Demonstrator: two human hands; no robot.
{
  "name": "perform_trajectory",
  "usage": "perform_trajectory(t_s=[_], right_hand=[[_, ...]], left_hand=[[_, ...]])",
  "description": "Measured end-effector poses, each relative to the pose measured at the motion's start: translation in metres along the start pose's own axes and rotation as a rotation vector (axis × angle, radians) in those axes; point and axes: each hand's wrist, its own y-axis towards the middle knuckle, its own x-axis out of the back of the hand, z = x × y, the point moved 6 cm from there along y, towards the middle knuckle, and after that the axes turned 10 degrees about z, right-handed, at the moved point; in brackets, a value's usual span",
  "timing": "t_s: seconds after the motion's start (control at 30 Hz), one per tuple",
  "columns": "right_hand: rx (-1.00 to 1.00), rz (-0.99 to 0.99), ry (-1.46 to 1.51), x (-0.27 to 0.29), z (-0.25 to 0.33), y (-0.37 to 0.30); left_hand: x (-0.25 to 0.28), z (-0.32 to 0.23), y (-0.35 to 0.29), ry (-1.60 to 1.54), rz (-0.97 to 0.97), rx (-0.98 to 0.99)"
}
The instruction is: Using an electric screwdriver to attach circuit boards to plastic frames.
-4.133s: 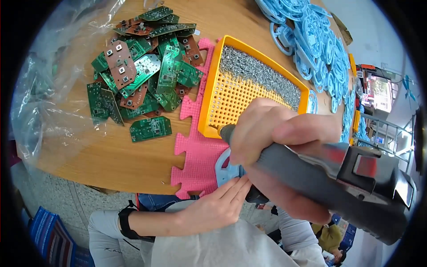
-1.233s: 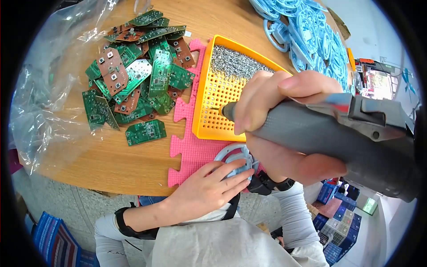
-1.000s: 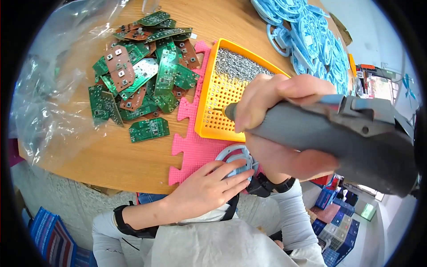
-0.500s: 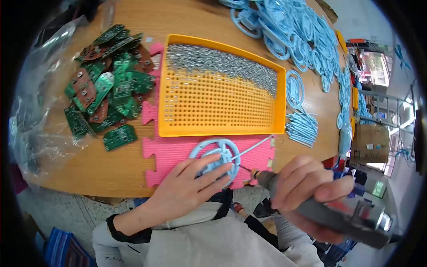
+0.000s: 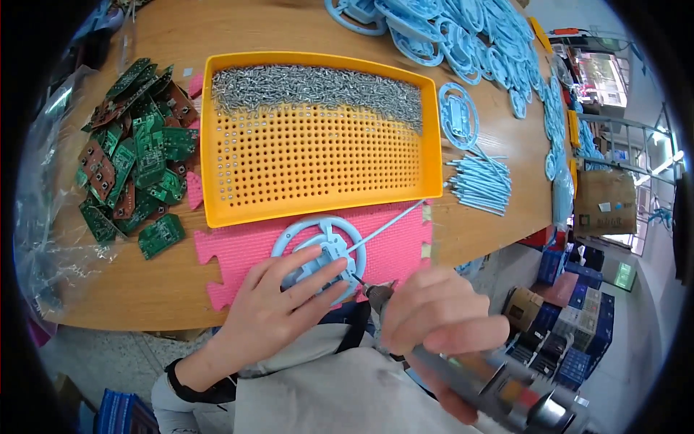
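Observation:
My left hand [image 5: 271, 307] lies with spread fingers over a light-blue plastic ring-shaped part [image 5: 334, 226], steadying it on the pink foam mat [image 5: 394, 249]. A thin blue stick [image 5: 387, 226] slants out from that part toward the upper right. Wrapped round a dark electric screwdriver [image 5: 463, 383] is my right hand [image 5: 437, 311]. The screwdriver's bit reaches the right side of the ring part, close to my left fingertips; whether a screw sits under the tip is too small to tell.
Beyond the mat stands a yellow perforated tray [image 5: 210, 166] with many screws [image 5: 318, 88]. Green and brown circuit boards [image 5: 148, 152] are heaped on the left by a clear plastic bag [image 5: 43, 217]. Blue sticks [image 5: 481, 184], a single blue part [image 5: 458, 116] and a pile of blue parts [image 5: 463, 36] lie right.
The screwdriver has moved left and its bit now meets the ring part. The view has shifted, so the tray and boards appear further left. My left hand still rests on the part.

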Motion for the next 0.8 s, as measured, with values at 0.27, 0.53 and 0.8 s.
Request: perform_trajectory(t_s=[0.27,0.53,0.8], right_hand=[[0.068,0.113,-0.134,-0.015,-0.005,0.006],[0.125,0.129,-0.119,-0.010,-0.009,0.013],[0.107,0.360,0.316,0.006,-0.017,0.047]], left_hand=[[-0.001,0.002,-0.003,0.006,-0.032,0.001],[0.003,-0.001,-0.002,0.005,-0.009,-0.029],[-0.003,0.006,-0.008,-0.020,-0.084,-0.033]])
